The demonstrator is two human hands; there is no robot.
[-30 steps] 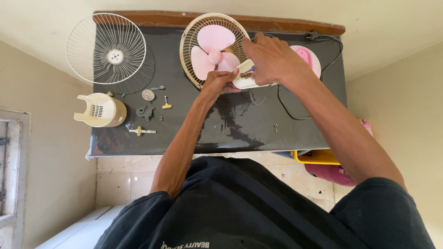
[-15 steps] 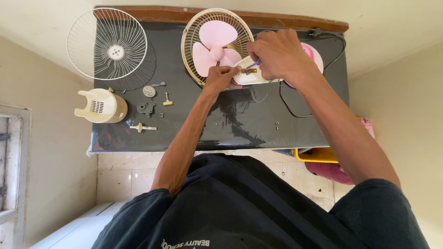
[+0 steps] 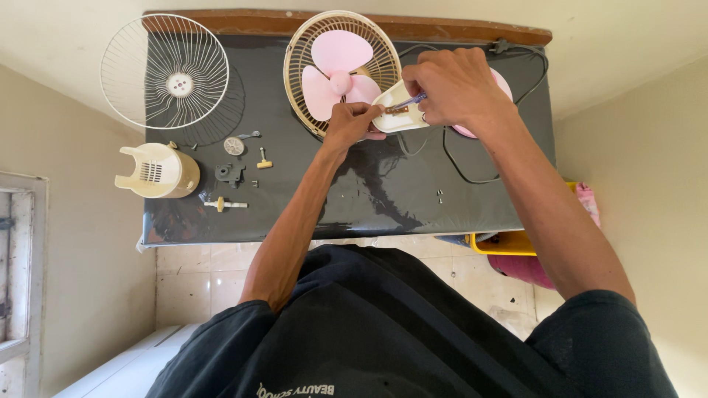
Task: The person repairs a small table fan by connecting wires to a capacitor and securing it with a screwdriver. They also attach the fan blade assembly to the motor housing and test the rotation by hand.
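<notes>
Two hands over my black table [image 3: 295, 214] in a cream-walled room.
My left hand [image 3: 352, 121] grips the cream fan housing [image 3: 398, 116], long axis left-right; my right hand [image 3: 453, 88] pinches a screwdriver [image 3: 410, 102].

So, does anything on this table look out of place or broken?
Nothing looks broken, but the fan is taken apart: its front grille lies separately at the far left, the cream housing and small parts lie scattered below it. The left hand and right hand hold a cream part.

Black table [image 3: 369, 206] between cream walls [image 3: 81, 243], tiled floor [image 3: 199, 284].
</notes>
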